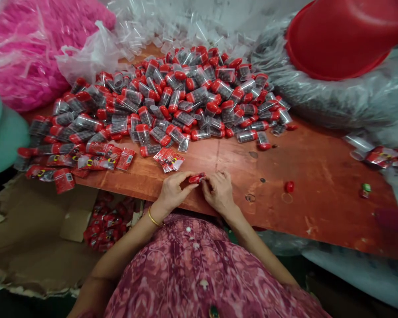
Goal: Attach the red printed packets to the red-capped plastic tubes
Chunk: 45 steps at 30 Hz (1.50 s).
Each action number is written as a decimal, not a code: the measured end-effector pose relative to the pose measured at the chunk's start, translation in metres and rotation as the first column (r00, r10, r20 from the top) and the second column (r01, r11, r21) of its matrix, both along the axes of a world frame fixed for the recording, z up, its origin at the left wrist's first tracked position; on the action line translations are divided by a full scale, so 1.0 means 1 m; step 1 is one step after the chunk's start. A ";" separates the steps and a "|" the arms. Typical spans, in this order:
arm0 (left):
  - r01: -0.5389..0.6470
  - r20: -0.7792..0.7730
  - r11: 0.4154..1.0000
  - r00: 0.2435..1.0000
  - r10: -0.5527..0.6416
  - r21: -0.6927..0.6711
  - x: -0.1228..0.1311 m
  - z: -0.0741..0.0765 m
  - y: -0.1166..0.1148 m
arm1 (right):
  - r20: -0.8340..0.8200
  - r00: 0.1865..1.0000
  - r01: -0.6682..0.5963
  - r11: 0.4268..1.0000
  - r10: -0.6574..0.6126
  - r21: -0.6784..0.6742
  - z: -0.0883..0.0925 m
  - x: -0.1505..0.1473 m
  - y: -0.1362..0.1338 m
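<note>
Close to the table's near edge, my left hand pinches a small shiny red item between thumb and fingers. Its kind is hard to make out, as the fingers cover part of it. My right hand has its fingers closed at the right end of the same item. Just beyond my left hand lies a small stack of red printed cards. Further back spreads a large heap of clear plastic tubes with red caps, filled with small dark beads.
Red packaged pieces lie at the left edge, above a cardboard box. A teal container and a bag of pink pieces stand left. At right are a red bucket, a loose red cap and a small green piece.
</note>
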<state>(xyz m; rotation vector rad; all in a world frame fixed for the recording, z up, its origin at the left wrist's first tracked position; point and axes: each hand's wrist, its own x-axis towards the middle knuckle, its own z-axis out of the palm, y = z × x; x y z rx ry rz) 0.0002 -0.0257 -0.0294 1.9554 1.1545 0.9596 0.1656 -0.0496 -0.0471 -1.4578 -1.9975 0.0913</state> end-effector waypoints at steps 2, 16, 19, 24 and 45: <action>-0.002 -0.014 1.000 1.000 0.002 0.026 0.000 -0.002 -0.002 | -0.004 1.000 0.027 1.000 -0.027 0.003 -0.001 -0.002 -0.002; 0.047 -0.075 0.988 0.997 -0.037 0.146 -0.004 -0.010 0.000 | 0.020 1.000 0.021 1.000 -0.021 -0.015 -0.006 -0.006 0.000; 0.051 -0.086 0.986 0.996 -0.038 0.160 -0.004 -0.014 -0.002 | 0.034 0.999 0.015 1.000 -0.014 -0.020 -0.007 -0.006 0.000; 0.014 -0.114 0.990 0.993 0.002 0.144 -0.002 -0.021 -0.004 | 0.040 0.999 0.005 0.999 -0.003 -0.054 -0.008 -0.004 0.002; 0.072 -0.154 0.989 0.987 -0.051 0.128 -0.005 -0.028 -0.010 | -0.199 0.951 -0.283 0.928 0.237 -0.243 -0.011 0.017 0.019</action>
